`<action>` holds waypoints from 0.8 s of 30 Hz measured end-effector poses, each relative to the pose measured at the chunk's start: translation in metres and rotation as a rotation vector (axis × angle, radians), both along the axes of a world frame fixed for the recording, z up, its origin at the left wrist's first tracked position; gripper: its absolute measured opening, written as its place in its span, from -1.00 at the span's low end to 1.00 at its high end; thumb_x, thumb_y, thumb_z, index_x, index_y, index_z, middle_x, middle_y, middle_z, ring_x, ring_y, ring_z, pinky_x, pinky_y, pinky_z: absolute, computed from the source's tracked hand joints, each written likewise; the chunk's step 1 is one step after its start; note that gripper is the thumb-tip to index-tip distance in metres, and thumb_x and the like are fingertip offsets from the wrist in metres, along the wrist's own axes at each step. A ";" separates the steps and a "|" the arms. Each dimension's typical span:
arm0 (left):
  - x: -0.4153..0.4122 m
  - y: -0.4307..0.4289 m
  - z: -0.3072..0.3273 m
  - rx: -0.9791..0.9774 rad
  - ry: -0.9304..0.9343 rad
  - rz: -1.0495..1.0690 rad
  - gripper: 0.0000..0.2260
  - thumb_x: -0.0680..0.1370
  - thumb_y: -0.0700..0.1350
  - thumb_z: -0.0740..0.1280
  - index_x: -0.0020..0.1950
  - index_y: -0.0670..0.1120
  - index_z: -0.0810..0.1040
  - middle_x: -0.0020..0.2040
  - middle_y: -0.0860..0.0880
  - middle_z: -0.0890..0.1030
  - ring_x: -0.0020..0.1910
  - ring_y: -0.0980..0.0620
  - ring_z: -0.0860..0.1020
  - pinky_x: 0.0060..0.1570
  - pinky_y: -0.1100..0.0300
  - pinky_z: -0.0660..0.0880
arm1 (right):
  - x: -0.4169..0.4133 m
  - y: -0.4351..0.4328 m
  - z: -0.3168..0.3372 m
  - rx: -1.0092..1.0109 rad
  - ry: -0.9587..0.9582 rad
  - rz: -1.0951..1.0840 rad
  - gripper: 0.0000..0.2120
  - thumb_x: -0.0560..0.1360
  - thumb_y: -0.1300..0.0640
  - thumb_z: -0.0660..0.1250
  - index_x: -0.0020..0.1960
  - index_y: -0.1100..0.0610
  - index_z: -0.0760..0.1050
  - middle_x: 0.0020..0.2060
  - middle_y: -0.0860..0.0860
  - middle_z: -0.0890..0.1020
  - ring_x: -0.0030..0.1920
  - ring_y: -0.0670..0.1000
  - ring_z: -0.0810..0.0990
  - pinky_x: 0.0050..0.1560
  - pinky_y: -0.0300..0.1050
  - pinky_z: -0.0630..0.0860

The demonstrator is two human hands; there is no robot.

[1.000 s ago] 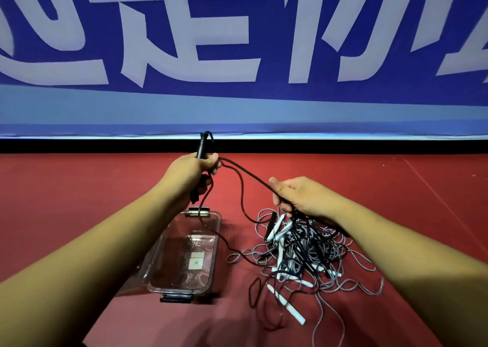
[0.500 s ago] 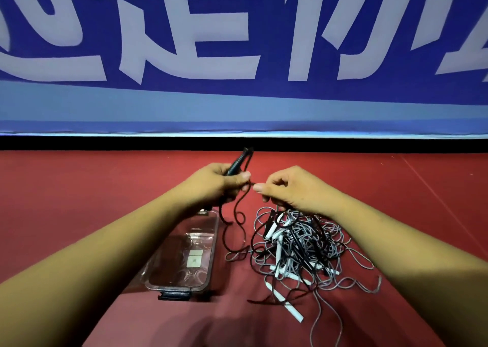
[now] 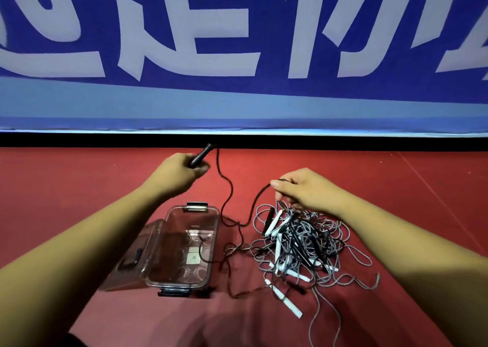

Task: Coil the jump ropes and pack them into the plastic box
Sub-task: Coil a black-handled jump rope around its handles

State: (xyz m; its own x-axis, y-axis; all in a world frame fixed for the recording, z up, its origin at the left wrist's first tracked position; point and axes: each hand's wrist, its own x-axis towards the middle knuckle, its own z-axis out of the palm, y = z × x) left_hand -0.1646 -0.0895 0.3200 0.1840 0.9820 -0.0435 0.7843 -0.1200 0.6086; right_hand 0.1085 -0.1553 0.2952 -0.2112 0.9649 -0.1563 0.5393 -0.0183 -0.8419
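Where the hands work: over a red floor, in front of a blue banner with large white characters.
Left hand: raised above the box, fingers curled tight around a black handle that sticks up and away past the knuckles.
Right hand: held over the pile, thumb and forefinger pinching the black rope; the other fingers are curled under.
Black rope: runs from the handle's far end, sags in a deep loop between the two hands, touches the floor just right of the box, then rises to the right hand's pinch.
Plastic box: clear, on the floor below the left forearm, open – its lid leans out to the left.
Pile of jump ropes: a loose tangle of grey and black cords with white handles, on the floor just right of the box, under the right hand – none of it coiled.
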 end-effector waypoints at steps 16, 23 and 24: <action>0.044 -0.020 0.010 -0.334 -0.978 0.022 -0.78 0.60 -0.25 0.30 -0.23 -0.12 0.38 -0.39 -0.04 0.34 -0.47 0.05 0.37 -0.47 0.28 0.26 | 0.012 -0.001 0.005 -0.044 0.065 0.075 -0.86 0.59 0.12 0.30 -0.10 0.13 0.58 -0.31 0.03 0.60 -0.24 -0.06 0.57 -0.08 -0.18 0.46; 0.027 0.002 0.012 -0.331 -1.155 0.318 -0.83 0.64 -0.22 0.23 -0.16 -0.11 0.40 -0.52 0.05 0.35 -0.50 0.09 0.37 -0.53 0.32 0.25 | 0.019 -0.006 -0.005 -0.091 -0.169 0.043 -0.70 0.62 0.04 0.23 -0.15 0.21 0.55 -0.40 0.00 0.57 -0.47 -0.19 0.51 -0.33 -0.32 0.39; 0.023 0.003 0.008 -0.362 -1.113 0.350 -0.83 0.64 -0.21 0.23 -0.16 -0.12 0.42 -0.51 0.03 0.38 -0.50 0.07 0.41 -0.53 0.31 0.30 | 0.019 -0.007 -0.004 -0.077 -0.120 0.013 -0.71 0.63 0.05 0.22 -0.16 0.21 0.54 -0.44 -0.02 0.53 -0.50 -0.18 0.50 -0.36 -0.33 0.38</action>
